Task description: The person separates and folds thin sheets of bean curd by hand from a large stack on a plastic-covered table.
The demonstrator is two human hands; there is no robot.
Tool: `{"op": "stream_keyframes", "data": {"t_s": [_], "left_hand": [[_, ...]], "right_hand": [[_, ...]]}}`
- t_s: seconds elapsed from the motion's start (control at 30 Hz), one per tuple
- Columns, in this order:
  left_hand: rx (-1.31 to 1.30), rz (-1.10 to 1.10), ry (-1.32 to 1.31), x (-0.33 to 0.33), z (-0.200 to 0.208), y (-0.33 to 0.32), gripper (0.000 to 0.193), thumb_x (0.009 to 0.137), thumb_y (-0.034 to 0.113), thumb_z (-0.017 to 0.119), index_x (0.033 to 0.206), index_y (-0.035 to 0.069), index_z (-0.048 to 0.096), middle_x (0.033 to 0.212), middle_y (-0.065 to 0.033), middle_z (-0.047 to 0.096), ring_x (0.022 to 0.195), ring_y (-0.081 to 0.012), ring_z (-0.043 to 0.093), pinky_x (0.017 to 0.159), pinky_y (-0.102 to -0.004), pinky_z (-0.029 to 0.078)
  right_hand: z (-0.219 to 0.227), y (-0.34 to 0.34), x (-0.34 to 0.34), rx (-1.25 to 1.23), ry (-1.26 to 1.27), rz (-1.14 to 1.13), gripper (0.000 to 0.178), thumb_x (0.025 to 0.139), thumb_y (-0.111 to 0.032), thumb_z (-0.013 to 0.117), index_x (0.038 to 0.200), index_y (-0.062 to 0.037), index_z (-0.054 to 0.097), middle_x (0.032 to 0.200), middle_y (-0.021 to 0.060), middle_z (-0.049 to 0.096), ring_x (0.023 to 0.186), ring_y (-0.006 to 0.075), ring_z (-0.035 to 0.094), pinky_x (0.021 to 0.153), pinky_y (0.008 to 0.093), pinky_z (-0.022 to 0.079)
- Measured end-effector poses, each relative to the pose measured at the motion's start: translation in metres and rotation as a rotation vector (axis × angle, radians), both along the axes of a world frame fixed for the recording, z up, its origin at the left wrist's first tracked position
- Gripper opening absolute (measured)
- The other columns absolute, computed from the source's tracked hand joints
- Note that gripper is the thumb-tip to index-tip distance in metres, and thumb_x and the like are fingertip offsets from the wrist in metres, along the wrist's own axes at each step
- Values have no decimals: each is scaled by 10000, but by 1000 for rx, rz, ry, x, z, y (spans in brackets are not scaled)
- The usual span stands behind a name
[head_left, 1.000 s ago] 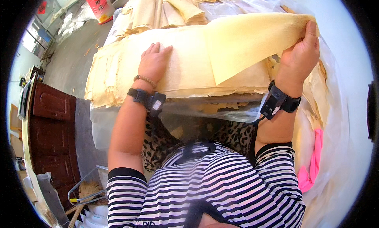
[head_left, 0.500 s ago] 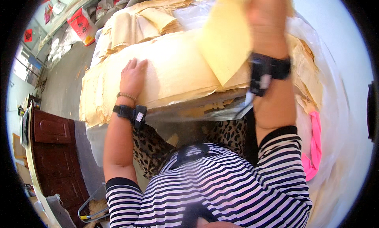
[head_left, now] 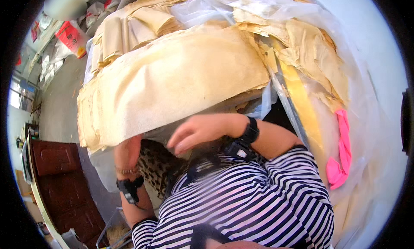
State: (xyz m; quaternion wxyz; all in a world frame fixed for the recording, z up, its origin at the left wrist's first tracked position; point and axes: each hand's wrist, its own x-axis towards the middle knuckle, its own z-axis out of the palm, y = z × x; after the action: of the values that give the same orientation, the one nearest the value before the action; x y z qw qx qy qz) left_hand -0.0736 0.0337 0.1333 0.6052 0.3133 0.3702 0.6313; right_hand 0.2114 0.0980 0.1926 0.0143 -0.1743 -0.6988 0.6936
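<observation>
Across a plastic-draped surface, stacked sheets and bundles of pale yellow material lie spread before me. To the left stands a dark red-brown cabinet, well apart from my work. Nearest me on the surface is the broad pale yellow sheet, lying long from left to right on a layered stack whose ragged edges show at the left end. Its middle is gently rippled, and its near left edge reaches over my left hand. On the right, crumpled, torn-edged sheets lie in a loose heap; at the far left, rolled sheets sit side by side just behind the stack. Beyond them is a red-and-white bag. A bright pink strip lies near right. My left fingers go under the sheet's edge, hidden, so I cannot tell whether they grip it. My right hand, slightly blurred, is near the stack's near edge, its fingers loosely curled, slightly apart and holding nothing. Black bands circle both wrists, and a beaded bracelet rings my left.
</observation>
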Motion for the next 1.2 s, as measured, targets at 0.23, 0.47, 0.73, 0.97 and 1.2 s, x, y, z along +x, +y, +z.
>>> {"op": "stream_keyframes", "data": {"t_s": [0.23, 0.47, 0.73, 0.97, 1.2], "left_hand": [[-122, 25, -88, -7, 42, -5, 419, 979, 281, 585, 1321, 45, 541, 1231, -146, 644, 1098, -280, 632, 922, -405, 536], [305, 741, 714, -55, 53, -24, 390, 985, 210, 586, 1278, -44, 543, 1203, -161, 645, 1029, -223, 640, 829, -342, 556], [-86, 564, 50, -80, 44, -13, 387, 999, 226, 522, 1293, -24, 543, 1246, -114, 633, 1095, -228, 635, 900, -378, 544], [46, 447, 248, -104, 92, 79, 380, 994, 203, 511, 1273, -54, 534, 1241, -168, 609, 1081, -281, 637, 908, -400, 556], [187, 548, 207, -145, 98, 91, 322, 982, 190, 578, 1194, -53, 589, 1188, -163, 640, 1031, -255, 645, 876, -351, 559]], "right_hand": [[-71, -28, 68, -651, 120, -522, 728, 1007, -545, 450, 1468, 14, 379, 1311, 229, 577, 1125, 278, 620, 835, 369, 566], [-61, -17, 70, -911, 357, -728, 717, 999, -617, 381, 1428, -44, 402, 1267, 224, 600, 1119, 323, 640, 780, 405, 587], [-44, -1, 74, -591, 193, -1168, 527, 1030, -478, 431, 1290, -30, 527, 1060, 144, 683, 855, 227, 692, 627, 341, 577], [41, 160, 61, 450, 396, -1240, 485, 989, -404, 518, 1088, 61, 614, 1050, 155, 649, 850, 242, 678, 686, 304, 579], [86, 148, 66, -80, 798, -1332, 463, 956, -363, 556, 1160, 53, 558, 933, 178, 647, 717, 311, 678, 538, 446, 610]]}}
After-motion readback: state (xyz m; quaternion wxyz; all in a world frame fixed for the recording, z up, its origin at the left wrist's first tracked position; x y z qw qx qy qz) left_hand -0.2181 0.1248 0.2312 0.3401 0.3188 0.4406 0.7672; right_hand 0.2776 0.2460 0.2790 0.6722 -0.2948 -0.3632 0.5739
